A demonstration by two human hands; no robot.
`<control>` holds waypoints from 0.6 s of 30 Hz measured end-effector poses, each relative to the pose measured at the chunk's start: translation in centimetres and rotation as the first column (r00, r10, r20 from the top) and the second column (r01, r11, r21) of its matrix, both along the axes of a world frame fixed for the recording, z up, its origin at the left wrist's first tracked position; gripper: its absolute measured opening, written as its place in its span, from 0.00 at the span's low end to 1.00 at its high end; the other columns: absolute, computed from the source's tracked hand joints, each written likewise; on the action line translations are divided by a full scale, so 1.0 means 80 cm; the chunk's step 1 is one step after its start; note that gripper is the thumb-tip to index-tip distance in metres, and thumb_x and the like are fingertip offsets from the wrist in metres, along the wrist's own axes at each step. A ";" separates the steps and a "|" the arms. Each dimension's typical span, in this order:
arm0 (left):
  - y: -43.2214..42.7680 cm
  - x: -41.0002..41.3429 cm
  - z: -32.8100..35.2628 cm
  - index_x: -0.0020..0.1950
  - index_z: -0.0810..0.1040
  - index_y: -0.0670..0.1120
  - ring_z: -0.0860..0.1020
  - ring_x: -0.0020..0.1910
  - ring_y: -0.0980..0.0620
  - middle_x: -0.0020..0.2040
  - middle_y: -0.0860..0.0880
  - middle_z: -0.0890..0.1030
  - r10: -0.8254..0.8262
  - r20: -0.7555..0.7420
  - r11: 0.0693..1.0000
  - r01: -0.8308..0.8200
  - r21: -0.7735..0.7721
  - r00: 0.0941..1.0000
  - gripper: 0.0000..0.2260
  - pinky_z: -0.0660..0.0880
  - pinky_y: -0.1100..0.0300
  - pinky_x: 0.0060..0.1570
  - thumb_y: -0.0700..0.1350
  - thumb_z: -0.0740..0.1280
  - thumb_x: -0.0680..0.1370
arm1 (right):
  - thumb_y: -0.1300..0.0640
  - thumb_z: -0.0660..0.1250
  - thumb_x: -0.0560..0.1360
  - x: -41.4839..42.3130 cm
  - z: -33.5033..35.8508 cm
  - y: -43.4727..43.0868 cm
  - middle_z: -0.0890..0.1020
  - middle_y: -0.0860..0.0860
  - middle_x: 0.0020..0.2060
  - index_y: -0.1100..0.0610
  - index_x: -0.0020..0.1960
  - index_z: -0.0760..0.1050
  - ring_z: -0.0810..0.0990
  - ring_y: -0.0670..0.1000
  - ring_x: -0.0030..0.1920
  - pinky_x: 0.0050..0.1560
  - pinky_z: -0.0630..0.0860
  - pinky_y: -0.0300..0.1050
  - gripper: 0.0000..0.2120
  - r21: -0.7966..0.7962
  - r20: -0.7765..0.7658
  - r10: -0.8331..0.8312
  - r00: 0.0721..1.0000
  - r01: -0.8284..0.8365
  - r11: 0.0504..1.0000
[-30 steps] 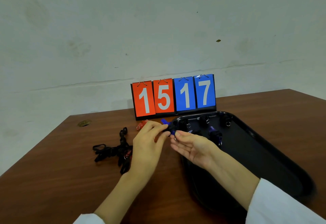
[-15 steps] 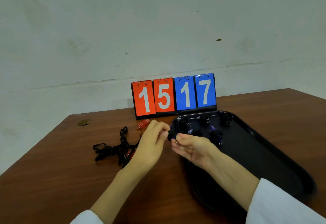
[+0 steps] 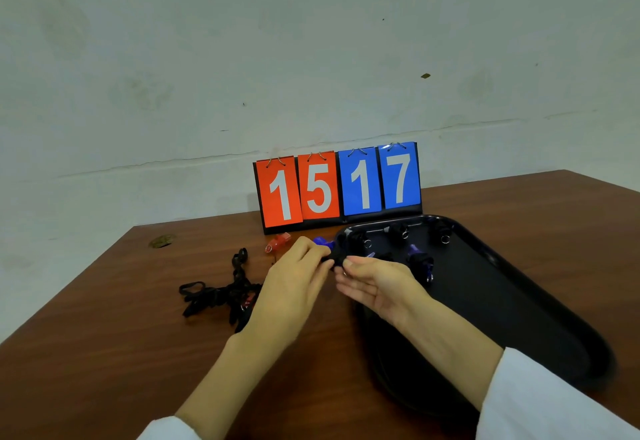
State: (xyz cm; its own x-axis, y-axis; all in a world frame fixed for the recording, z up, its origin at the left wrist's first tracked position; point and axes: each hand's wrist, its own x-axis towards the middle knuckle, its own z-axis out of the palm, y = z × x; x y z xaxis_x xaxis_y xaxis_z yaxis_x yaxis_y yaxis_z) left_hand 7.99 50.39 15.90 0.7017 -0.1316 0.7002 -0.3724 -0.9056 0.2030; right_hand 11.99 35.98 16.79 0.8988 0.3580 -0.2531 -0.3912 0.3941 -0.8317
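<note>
1. Blue whistle (image 3: 322, 242): translucent blue plastic, mostly hidden, held aloft at 10 o'clock of the black tray (image 3: 519, 283).
2. Black strap (image 3: 333, 260): bunched against the whistle at its 5 o'clock, pinched by left hand (image 3: 294, 287) and right hand (image 3: 374, 283).

I see a smooth brown wooden tabletop (image 3: 104, 353), a glossy black plastic tray (image 3: 519, 301), and matt black cloth straps (image 3: 214, 296) at left.

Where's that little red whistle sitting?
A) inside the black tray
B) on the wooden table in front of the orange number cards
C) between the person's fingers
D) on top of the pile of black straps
B: the red whistle lies on the wooden table just in front of the orange cards, outside the black tray; the left hand and right hand hold a blue whistle.
</note>
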 end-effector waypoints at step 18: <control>-0.003 0.000 -0.011 0.50 0.81 0.40 0.75 0.47 0.59 0.46 0.48 0.80 0.009 0.201 0.987 0.024 -0.158 0.980 0.09 0.70 0.73 0.51 0.31 0.68 0.73 | 0.69 0.65 0.74 -0.013 0.004 0.006 0.84 0.60 0.38 0.67 0.53 0.76 0.84 0.55 0.40 0.38 0.82 0.46 0.09 0.063 -0.012 0.062 0.998 -0.061 0.996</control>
State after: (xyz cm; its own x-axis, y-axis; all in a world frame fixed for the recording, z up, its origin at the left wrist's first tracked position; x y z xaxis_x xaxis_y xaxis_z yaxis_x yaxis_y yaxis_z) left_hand 8.00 50.14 15.00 0.5445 -0.0119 0.8387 -0.4269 -0.8647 0.2648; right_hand 10.98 36.48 17.11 0.8711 0.4282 -0.2406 -0.4275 0.4197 -0.8007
